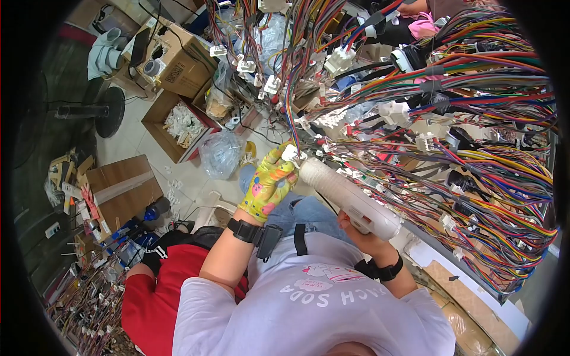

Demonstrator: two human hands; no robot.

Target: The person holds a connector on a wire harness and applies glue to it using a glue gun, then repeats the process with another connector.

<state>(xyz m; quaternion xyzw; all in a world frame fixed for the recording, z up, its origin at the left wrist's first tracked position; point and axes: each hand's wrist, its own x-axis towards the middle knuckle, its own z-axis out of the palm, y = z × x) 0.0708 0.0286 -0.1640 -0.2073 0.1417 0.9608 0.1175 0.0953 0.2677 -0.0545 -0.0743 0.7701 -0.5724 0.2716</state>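
Note:
My left hand (268, 185), in a yellow flowered glove, is closed on a white plastic connector (290, 153) with coloured wires (293, 121) rising from it. In my right hand (361, 235) is a white cylindrical handheld tool (350, 199) with a ribbed front part. Its narrower end points up and left, right beside the connector; whether they touch I cannot tell. My right fingers are partly hidden under the tool body.
Thick bundles of coloured wires (475, 121) with white connectors hang on the right. An open box of white parts (185, 126), a clear plastic bag (221, 155) and cardboard boxes (122, 184) stand on the left. A person in a red top (160, 296) is close at my left.

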